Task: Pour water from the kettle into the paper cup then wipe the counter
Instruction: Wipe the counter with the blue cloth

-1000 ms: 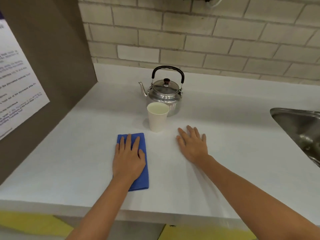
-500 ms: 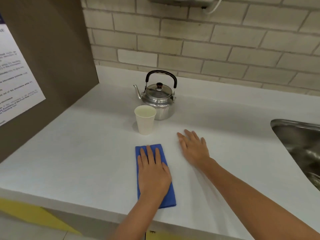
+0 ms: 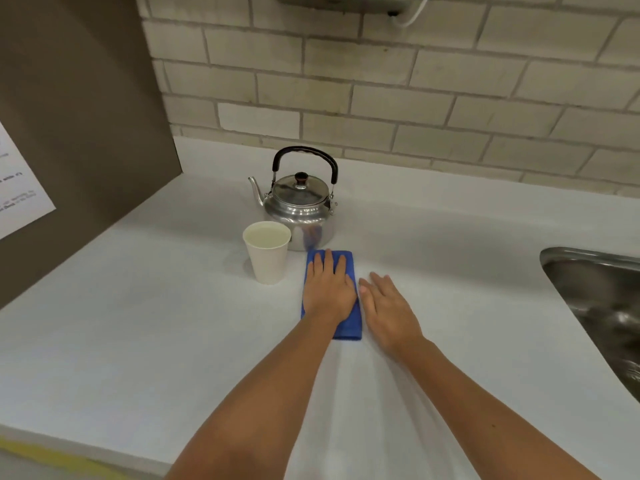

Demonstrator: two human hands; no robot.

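A steel kettle point(image 3: 300, 206) with a black handle stands upright at the back of the white counter point(image 3: 138, 323). Just in front of it, to the left, a white paper cup point(image 3: 268, 252) holds water. My left hand point(image 3: 329, 289) lies flat, palm down, on a folded blue cloth point(image 3: 349, 325) and presses it to the counter right of the cup, its far edge almost touching the kettle's base. My right hand point(image 3: 388, 310) rests flat on the bare counter beside the cloth, fingers apart, holding nothing.
A steel sink point(image 3: 595, 292) is set into the counter at the right. A brown side panel point(image 3: 79, 116) with a printed sheet stands at the left. A brick wall point(image 3: 381, 98) runs behind, and the counter's front edge is near me.
My left hand has slid the blue cloth to the right and away from me, from left of the cup to beside my right hand, close to the kettle. My right hand stayed put.
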